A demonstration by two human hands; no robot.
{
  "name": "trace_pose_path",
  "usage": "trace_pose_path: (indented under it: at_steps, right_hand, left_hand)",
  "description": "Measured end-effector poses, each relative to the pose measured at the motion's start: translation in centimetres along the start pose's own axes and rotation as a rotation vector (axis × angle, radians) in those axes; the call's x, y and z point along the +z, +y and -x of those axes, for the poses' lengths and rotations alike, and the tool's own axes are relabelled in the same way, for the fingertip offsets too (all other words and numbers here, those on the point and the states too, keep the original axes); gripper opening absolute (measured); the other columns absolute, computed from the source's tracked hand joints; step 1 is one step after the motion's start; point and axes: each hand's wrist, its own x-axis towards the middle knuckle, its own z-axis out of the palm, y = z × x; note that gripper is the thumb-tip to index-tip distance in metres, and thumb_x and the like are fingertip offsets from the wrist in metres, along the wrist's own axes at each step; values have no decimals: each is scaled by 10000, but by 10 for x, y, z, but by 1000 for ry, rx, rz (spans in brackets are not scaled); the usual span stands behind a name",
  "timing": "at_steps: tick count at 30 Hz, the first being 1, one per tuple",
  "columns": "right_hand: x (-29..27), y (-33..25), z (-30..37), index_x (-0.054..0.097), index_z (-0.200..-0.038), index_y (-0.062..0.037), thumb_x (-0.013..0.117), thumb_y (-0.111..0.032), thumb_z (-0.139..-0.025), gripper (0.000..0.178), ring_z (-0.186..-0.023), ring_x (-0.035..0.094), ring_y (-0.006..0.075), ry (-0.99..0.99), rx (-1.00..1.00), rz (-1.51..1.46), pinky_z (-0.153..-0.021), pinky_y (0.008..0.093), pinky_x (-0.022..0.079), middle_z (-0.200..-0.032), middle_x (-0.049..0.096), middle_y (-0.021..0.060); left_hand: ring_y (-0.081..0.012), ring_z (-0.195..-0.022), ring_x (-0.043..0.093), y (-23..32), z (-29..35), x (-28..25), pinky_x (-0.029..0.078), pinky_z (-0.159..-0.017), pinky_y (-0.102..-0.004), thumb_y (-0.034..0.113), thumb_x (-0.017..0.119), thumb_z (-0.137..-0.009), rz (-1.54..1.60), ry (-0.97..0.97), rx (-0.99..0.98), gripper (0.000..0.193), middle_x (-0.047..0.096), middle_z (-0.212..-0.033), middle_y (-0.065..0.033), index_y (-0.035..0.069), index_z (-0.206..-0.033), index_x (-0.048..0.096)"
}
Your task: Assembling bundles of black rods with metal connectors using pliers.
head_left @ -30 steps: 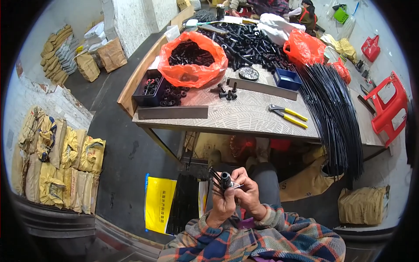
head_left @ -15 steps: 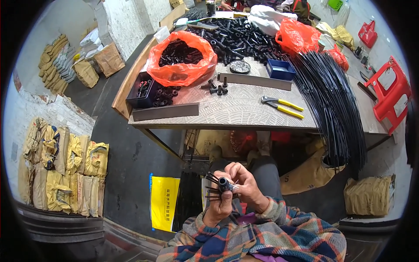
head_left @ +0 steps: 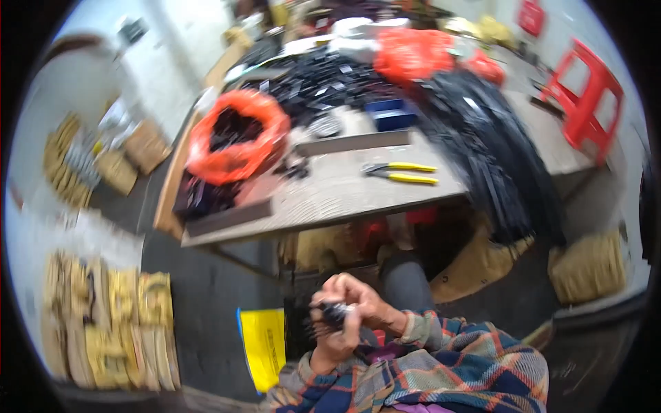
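Observation:
Above my lap, my left hand (head_left: 336, 345) is closed around a short black tubular part (head_left: 335, 314), blurred by motion. Thin black rods stick out at its left side, only faintly visible now. My right hand (head_left: 365, 303) is bent over the same part from the right, fingers pressed together close to its top; what they pinch is too smeared to make out. Both hands touch each other around the part. On the table ahead lie cutting pliers (head_left: 403, 173) with yellow handles, apart from both hands.
The table (head_left: 330, 199) carries a red plastic bag (head_left: 275, 148) of dark parts, a heap of black parts (head_left: 317, 86), a metal strip (head_left: 358, 142), a blue box (head_left: 390, 115) and a long black rod bundle (head_left: 489, 151). A yellow sheet (head_left: 263, 351) lies left of my legs; stacked sacks (head_left: 110, 316) stand farther left.
My view has turned and tilted, so the table appears shifted left and slanted, with more blur. My hands stay together on the black part, with the right fingers now lower over it.

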Motion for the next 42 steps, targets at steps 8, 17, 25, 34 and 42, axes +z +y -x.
trace_pose_path:
  at_steps: [8,17,25,34,42]
  right_hand:
    - [28,-107,-1,538,-952,11,571,-20,-811,148,-870,530,160,149,-319,1102,-747,273,433,-943,528,80]
    - [162,-222,16,602,-798,40,647,-49,-717,128,-651,602,225,-352,-1112,1546,-577,279,504,-826,602,170]
    - [195,-199,5,589,-849,7,630,-72,-730,149,-674,599,239,-734,-988,1537,-577,299,495,-838,600,153]
    - [194,-191,-1,575,-907,-30,610,-99,-745,179,-701,595,255,-828,-966,1463,-576,321,485,-851,598,135]
    - [183,-166,-42,563,-958,-63,593,-122,-759,210,-724,592,270,-833,-978,1401,-576,340,476,-862,597,118]
  left_hand:
    - [-116,-681,424,10,-22,5,385,-650,-274,87,477,-829,31,257,107,200,435,-809,-63,-14,-987,406]
    - [-179,-694,492,7,-16,3,423,-699,-286,65,534,-771,-114,-9,100,133,456,-767,-83,36,-826,416]
    - [-142,-662,440,10,-4,-1,461,-554,-286,-79,451,-776,122,96,108,202,396,-836,-79,52,-899,359]
    - [-148,-711,475,10,-5,-15,503,-582,-304,-35,479,-821,57,51,63,165,416,-854,-99,32,-909,358]
    - [-136,-697,474,4,-14,-28,479,-606,-302,-39,504,-812,77,-7,-74,150,427,-853,-78,45,-862,391]
